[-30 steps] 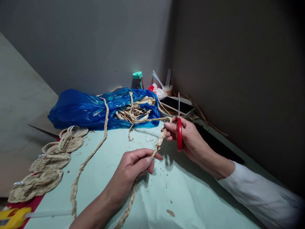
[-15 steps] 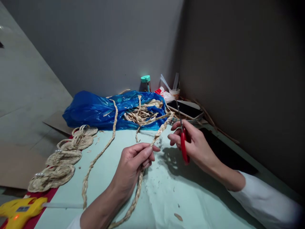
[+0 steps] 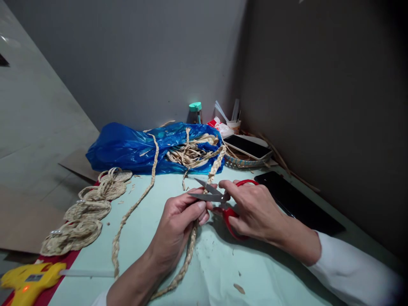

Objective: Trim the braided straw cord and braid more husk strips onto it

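The left hand point(image 3: 183, 216) pinches a straw-coloured braid point(image 3: 189, 246); the right hand point(image 3: 255, 208), just beside it, grips red-handled scissors point(image 3: 225, 199). The braid's long axis slants from the near left, through the left hand, away toward the right. The scissors point left, blades spread across the braid just beyond the left hand's grip. On the pale green surface point(image 3: 216, 263), at near left, lies a yellow glue gun point(image 3: 38, 274), its label too small to read. Beyond it, coiled woven pieces point(image 3: 87, 209) form a row. A second braid point(image 3: 134, 200) runs up onto a blue plastic bag point(image 3: 117, 144). Farther right, a phone point(image 3: 247, 146) rests on a shallow basket point(image 3: 245, 163). Behind are a printed cup point(image 3: 234, 126), its print illegible, a teal-lidded jar point(image 3: 195, 112), then grey walls point(image 3: 153, 63) meeting in a corner.
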Available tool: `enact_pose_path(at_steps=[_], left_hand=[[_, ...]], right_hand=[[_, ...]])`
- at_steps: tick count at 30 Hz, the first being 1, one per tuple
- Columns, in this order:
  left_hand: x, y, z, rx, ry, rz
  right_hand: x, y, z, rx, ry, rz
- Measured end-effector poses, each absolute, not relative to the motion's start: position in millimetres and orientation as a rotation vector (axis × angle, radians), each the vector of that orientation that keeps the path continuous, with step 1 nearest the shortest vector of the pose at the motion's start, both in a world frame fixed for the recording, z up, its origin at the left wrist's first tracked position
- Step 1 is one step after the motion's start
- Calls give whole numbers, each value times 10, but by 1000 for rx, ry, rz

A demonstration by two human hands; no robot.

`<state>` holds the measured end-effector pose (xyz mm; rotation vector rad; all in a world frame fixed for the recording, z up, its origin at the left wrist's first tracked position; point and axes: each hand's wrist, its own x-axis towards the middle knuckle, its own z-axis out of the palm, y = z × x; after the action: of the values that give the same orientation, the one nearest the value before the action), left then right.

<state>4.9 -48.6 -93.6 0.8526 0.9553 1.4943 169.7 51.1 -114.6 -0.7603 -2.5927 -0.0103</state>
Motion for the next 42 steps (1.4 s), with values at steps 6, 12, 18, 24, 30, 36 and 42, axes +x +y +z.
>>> enact_pose_path(at_steps=[6, 12, 18, 24, 30, 36, 42], left_hand=[[85, -478, -879, 877, 1018, 1447], [85, -500, -860, 890, 1050, 1424], [75, -516, -894, 927, 1121, 1409], [34, -484, -899, 883, 1244, 1463], [22, -452, -902, 785, 1201, 1486], [42, -478, -884, 740, 1027, 1483], [78, -501, -845, 747, 984, 1445]], right_hand=[[1702, 529, -1179, -736, -2560, -87], [1697, 560, -1235, -658, -2485, -222], [1705, 545, -1227, -655, -2502, -160], [1678, 564, -1156, -760, -2286, 320], [1668, 537, -1100, -870, -2421, 338], [1665, 449, -1066, -931, -2582, 140], [1657, 483, -1097, -950, -2490, -68]])
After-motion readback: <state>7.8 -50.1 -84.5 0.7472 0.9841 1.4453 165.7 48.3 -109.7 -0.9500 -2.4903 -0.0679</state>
